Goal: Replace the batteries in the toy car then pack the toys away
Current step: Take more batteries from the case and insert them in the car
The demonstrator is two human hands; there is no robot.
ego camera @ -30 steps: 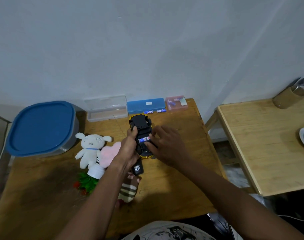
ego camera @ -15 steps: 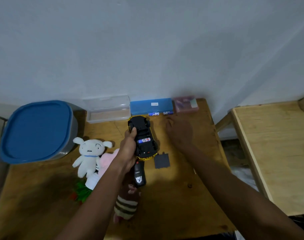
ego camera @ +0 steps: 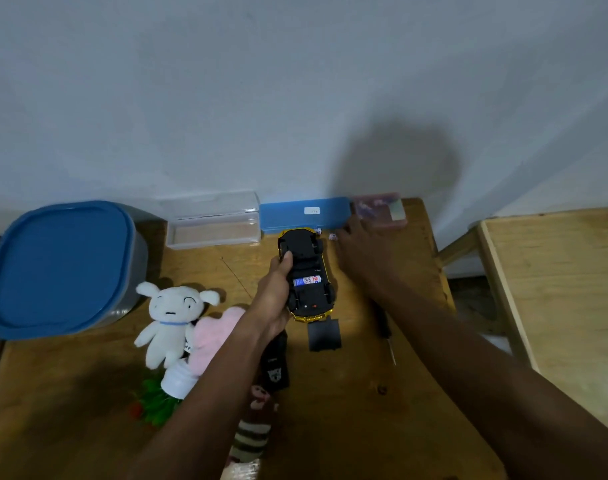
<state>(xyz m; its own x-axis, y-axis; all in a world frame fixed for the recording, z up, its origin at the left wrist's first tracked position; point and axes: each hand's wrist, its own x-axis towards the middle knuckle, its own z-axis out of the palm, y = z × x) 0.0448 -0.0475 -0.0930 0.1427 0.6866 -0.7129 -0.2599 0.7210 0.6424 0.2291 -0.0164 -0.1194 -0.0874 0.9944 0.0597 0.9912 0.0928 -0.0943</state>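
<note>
The yellow toy car (ego camera: 307, 275) lies upside down on the wooden table (ego camera: 347, 410), black underside up. Its battery bay is uncovered and a blue-and-white battery (ego camera: 306, 280) sits inside. My left hand (ego camera: 273, 292) grips the car's left side, thumb on the underside. My right hand (ego camera: 359, 252) hovers flat with fingers spread, right of the car, reaching toward loose batteries (ego camera: 333, 236) by the blue case (ego camera: 304, 213). The black battery cover (ego camera: 324, 334) lies just below the car. A black remote (ego camera: 274, 365) rests under my left forearm.
A white plush (ego camera: 169, 322), a pink plush (ego camera: 210, 336), a striped plush (ego camera: 252, 434) and a small green plant (ego camera: 157, 403) lie at the left front. A blue-lidded tub (ego camera: 58, 265), a clear box (ego camera: 212, 223) and a pink box (ego camera: 382, 209) line the back. A screwdriver (ego camera: 385, 329) lies right.
My right hand left the car's battery bay and moved up and right toward the back of the table. The battery cover now lies on the table. My left hand kept hold of the car.
</note>
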